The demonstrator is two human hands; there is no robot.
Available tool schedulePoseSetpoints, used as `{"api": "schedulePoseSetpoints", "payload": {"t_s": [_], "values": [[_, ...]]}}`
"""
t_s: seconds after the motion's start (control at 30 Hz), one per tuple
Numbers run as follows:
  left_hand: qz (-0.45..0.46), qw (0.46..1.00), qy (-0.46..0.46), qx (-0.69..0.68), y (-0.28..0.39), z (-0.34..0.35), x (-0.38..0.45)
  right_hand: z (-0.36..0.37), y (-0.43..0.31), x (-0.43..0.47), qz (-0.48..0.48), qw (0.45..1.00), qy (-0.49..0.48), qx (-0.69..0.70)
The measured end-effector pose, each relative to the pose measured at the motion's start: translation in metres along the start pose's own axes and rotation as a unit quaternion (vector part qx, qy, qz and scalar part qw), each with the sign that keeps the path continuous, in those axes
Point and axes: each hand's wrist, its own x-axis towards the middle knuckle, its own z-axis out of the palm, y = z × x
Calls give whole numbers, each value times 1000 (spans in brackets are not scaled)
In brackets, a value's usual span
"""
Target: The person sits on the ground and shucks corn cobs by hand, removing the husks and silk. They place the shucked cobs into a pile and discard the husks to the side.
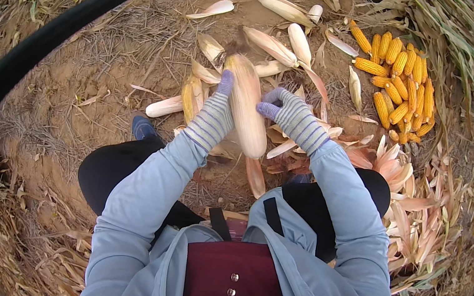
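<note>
An ear of corn in its pale husk (248, 112) is held up in front of me, tilted, with its silk end away from me. My left hand (214, 113), in a striped knit glove, grips the left side, thumb laid along the husk. On the other side is my right hand (295, 115), gloved alike, with thumb and fingers curled by the husk's edge. Whether its fingertips pinch any husk cannot be made out. Beyond the hands, several husked ears (271, 45) lie on the soil, and another husk-covered ear (164, 106) rests to the left.
A pile of bare yellow corn cobs (401, 82) lies at the upper right. Stripped husks (415, 217) are heaped beside my right knee. Dry corn stalks (456, 39) border the bare soil (61, 117). A dark curved bar (48, 34) crosses the view's left side.
</note>
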Motion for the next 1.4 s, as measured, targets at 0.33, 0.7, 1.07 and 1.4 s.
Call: {"api": "schedulePoseSetpoints", "payload": {"t_s": [0.33, 0.7, 1.07, 1.4], "values": [[-10, 999, 14, -30, 0, -10, 8, -2, -13, -7, -12, 999, -14, 46], [78, 989, 97, -80, 1, -32, 18, -33, -24, -33, -99, 943, -36, 315], [27, 974, 124, -187, 7, -24, 9, 2, -28, -30, -193, 921, -43, 336], [156, 594, 55, 788, 5, -31, 9, 28, -37, -47, -72, 962, -47, 260]]}}
